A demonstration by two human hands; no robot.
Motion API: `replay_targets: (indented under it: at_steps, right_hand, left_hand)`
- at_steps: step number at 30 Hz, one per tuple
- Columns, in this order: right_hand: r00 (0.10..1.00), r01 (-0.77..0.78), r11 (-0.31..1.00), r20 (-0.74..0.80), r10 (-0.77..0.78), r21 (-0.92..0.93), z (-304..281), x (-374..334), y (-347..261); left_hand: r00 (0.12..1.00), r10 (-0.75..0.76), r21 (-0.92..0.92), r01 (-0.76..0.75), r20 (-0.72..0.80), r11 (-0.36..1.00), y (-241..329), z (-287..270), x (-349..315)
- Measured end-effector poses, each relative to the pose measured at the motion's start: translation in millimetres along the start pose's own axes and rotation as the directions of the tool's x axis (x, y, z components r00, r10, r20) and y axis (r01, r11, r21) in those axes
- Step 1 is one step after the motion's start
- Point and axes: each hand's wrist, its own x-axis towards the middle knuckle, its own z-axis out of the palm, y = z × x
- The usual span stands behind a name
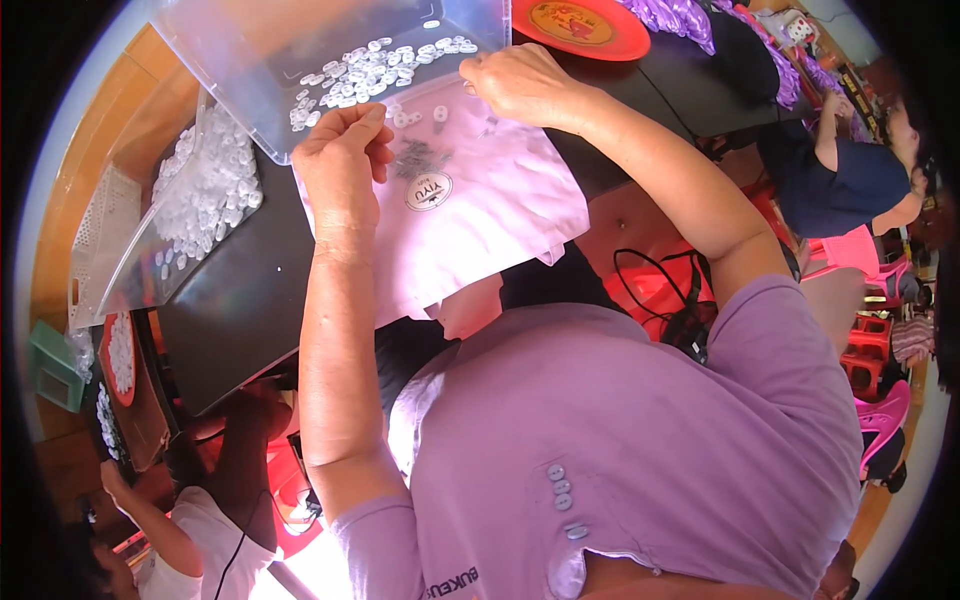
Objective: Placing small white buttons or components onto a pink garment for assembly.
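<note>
A pink cloth [480,210] with a round printed badge spreads between my forearms, from the bin's near edge down towards my lap. Several white oval pieces [440,114] and a cluster of small greyish bits [420,155] lie on it. My left hand [345,155] is at the cloth's left edge, thumb and fingers pressed together. At its upper right, my right hand [520,85] is pinched, knuckles up. What either pinch holds is too small or hidden. Beyond them stands a clear plastic bin [225,75] with many white oval pieces [365,75] inside.
Left of the bin, a clear plastic bag [205,185] of white pieces lies on the dark table [235,310]. A red round tray [620,40] is at the far right, beside purple wrapped bundles [675,22]. Other people sit at lower left [205,540] and right [835,185].
</note>
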Motion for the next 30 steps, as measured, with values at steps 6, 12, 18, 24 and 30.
replay_targets:
  at_steps: [6, 12, 18, 24, 30]
  right_hand:
    - [0.997, 0.001, 1.0, 0.078, -0.001, 0.006, 2, 6, 4]
    - [0.99, 0.0, 1.0, 0.142, -0.001, 0.007, 1, 10, 3]
    - [0.929, -0.073, 0.997, 0.364, 0.063, 0.014, -25, 24, -11]
    - [0.901, -0.079, 0.997, 0.429, 0.069, 0.005, -31, 29, -11]
    - [0.982, 0.013, 1.0, 0.188, -0.018, 0.024, -4, 17, 2]
  left_hand:
    - [0.999, -0.032, 0.009, 0.032, -0.002, 0.999, 0, 2, -2]
    - [1.0, -0.03, -0.033, 0.03, 0.007, 0.999, -3, 4, -2]
    - [0.999, -0.014, -0.04, 0.015, 0.036, 0.999, -4, 3, -2]
    - [0.997, -0.028, -0.033, 0.03, 0.074, 0.999, -1, 8, -1]
    - [0.999, -0.03, 0.044, 0.028, 0.04, 0.999, -6, 4, -1]
